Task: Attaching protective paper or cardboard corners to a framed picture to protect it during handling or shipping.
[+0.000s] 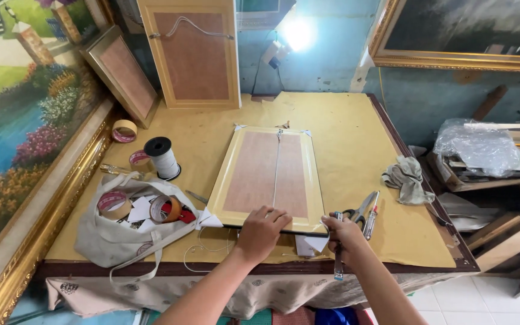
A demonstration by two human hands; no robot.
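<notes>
While it lies face down on the yellow-covered worktable [344,150], the picture frame [267,179] shows its brown backing board, with a pale cord running down the middle of the board from the far edge to the near edge. White paper corner guards [212,220] sit on its corners. The left hand [261,232] presses down on the near edge of the frame, fingers curled over the rim and clamped on it. The right hand [345,235] is at the near right corner, closed around a slim metal tool [337,253] that points down past the table edge; what kind of tool it is cannot be told.

Just right of that hand lie scissors [359,213] and a small screwdriver [371,221] with a red handle. Farther right a crumpled grey rag [407,179] rests on the table. To the left of the frame sits an open cloth bag [112,241] holding tape rolls and paper scraps, and beyond it a spool of white cord [164,157] stands upright near two more tape rolls. Two other frames [195,54] lean against the blue wall at the far side, backs outward. A large landscape painting [19,114] in a gilt frame stands along the left.
</notes>
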